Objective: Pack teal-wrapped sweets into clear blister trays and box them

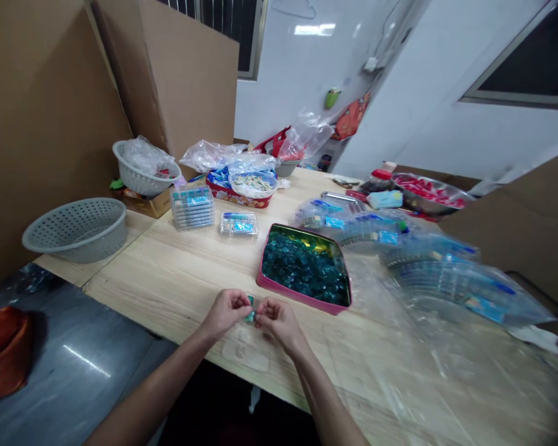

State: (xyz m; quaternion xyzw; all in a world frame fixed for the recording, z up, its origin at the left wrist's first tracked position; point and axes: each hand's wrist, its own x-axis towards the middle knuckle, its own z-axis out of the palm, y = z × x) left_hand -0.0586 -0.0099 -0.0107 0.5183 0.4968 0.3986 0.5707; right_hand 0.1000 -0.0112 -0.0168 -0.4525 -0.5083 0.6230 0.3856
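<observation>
My left hand (231,310) is closed in a pinch on a small teal piece (250,300), too small for me to tell its kind. My right hand (276,319) is closed just beside it, its fingertips at the same piece's right side. Whether it pinches a part of its own cannot be made out. Under both hands a clear plastic blister tray (246,354) lies flat near the table's front edge. Just beyond my right hand stands a pink-rimmed tin (302,302) holding many dark teal, translucent pieces (302,263).
Clear packs stand stacked (193,209) behind, beside a smaller pack (239,225). Two grey baskets (81,229) (144,179) are at left. Filled clear blister packs (428,272) spread over the right side. A steel bowl (411,197) of pink pieces and a red box (242,197) stand farther back.
</observation>
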